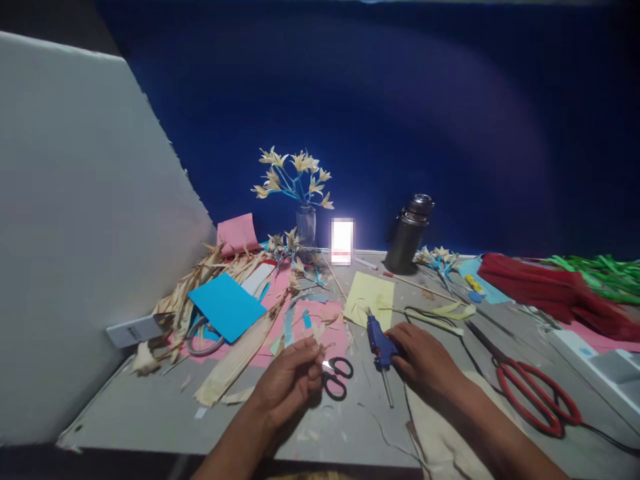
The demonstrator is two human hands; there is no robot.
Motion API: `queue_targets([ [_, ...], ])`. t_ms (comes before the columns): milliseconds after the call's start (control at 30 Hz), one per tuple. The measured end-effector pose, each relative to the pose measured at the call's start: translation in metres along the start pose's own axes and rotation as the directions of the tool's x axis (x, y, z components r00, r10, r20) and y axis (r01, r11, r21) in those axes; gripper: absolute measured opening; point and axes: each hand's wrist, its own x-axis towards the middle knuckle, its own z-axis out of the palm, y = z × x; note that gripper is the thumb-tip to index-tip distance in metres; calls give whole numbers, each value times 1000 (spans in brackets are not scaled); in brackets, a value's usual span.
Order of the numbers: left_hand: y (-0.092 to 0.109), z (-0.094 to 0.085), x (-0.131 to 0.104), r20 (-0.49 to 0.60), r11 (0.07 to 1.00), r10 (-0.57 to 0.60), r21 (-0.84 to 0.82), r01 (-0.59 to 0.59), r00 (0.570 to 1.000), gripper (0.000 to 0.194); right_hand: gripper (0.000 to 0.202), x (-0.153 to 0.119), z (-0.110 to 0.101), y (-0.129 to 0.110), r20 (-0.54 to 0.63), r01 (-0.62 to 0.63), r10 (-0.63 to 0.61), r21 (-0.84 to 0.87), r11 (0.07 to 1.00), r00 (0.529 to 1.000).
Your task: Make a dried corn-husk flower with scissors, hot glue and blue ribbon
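My left hand (293, 379) hovers over the near middle of the table. Its thumb and fingertips are pinched together, and whatever small thing they hold is too fine to make out. Small scissors with black handles (336, 388) lie just to its right, blades partly hidden by the fingers. My right hand (425, 353) has its fingers closed at the handle of a blue glue gun (381, 343). The gun's nozzle points away from me, over a yellow sheet (376, 292), and a glue stick (388, 390) pokes out of its back end.
Dried husks (220, 383), pink paper (325, 317) and a blue card (227, 307) cover the left. Behind stand a glass vase (307, 227) of husk flowers (295, 175), a bright blurred light (343, 240) and a steel flask (409, 237). Large red-handled scissors (537, 397) lie right, near red cloth (545, 287).
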Motion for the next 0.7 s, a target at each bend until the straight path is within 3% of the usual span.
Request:
queue_targets([
  [333,5,9,0,26,998,-14,56,13,1000,20,36,-6,-9,-6,110,23,-23,0,1000,994],
  [600,0,15,0,35,997,0,73,-2,999,18,38,-9,-11,-3,72,72,-73,17,997,995],
  [700,-3,21,-1,53,997,-12,83,7,999,18,35,-8,-12,-8,-49,106,-103,66,992,993],
])
